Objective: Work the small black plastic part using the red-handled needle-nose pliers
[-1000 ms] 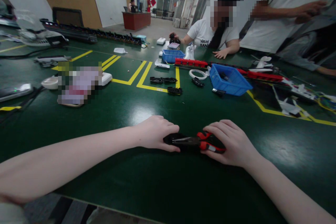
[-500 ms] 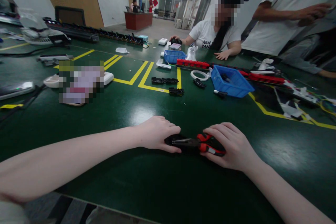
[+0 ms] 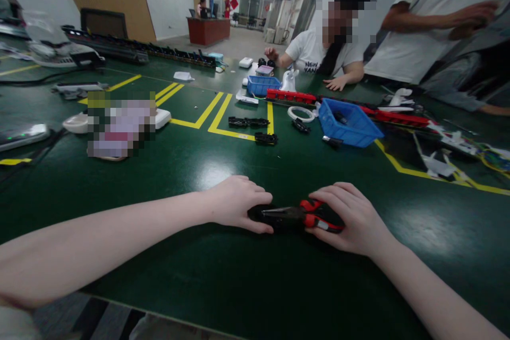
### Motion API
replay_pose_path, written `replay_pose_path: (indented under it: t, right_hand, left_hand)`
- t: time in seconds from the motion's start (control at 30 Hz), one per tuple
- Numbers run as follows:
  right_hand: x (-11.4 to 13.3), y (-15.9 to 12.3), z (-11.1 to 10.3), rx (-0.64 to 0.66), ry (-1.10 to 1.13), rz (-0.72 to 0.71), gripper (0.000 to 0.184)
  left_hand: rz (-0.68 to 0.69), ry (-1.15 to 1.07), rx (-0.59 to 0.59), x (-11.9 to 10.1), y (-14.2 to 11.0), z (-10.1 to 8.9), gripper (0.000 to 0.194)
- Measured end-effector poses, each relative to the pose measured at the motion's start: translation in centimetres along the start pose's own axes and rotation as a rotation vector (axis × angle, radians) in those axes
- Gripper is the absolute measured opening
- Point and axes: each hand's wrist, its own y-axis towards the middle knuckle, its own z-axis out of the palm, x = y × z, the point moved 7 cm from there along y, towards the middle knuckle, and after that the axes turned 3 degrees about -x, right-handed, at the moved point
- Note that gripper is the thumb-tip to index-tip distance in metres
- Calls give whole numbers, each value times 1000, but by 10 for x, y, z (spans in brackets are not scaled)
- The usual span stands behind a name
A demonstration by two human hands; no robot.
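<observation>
Low over the front of the green table, my right hand (image 3: 353, 220) is closed around the red-and-black handles of a pair of pliers (image 3: 314, 221). The pliers' jaws point left and reach to a small black part (image 3: 256, 213). Thumb and fingers of my left hand (image 3: 235, 204) pinch that part at its left end. Dark jaws against the dark part make it hard to see whether they grip it or only lie over it.
Farther back lie several black parts (image 3: 247, 122), a white ring-shaped roll (image 3: 300, 113) and a blue bin (image 3: 350, 122). A blurred-out phone (image 3: 123, 130) is at left. Red strips (image 3: 292, 96) run along the back right. Across the table sits a person (image 3: 334, 53); another stands at right.
The view has shifted slightly. My hands, the pliers and the black part keep nearly the same pose. The seated person's hand has lifted off a black object across the table.
</observation>
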Motion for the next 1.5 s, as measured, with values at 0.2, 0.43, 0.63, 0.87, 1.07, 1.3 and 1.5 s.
replay_pose_path:
  t: [0.2,0.43,0.63,0.87,1.07,1.3,1.5]
  right_hand:
    - [-2,-4,1,-2,26,4,46]
    - [2,-1,0,8,14,-16,44]
    - [3,0,3,16,8,-20,45]
    - [3,-1,3,17,13,-26,44]
    - [2,0,1,-3,23,-12,46]
    - [4,1,2,10,36,-14,43]
    - [3,2,1,16,42,-5,40]
  left_hand:
    - [8,-12,-6,1,-1,1,40]
    - [4,-8,0,0,0,-1,39]
    - [6,-3,2,-1,0,-1,40]
    - [4,-8,4,-1,0,-1,39]
    - [2,0,-5,0,0,0,40]
    - [1,-10,-2,0,0,0,39]
    - [4,-18,-4,0,0,-1,38]
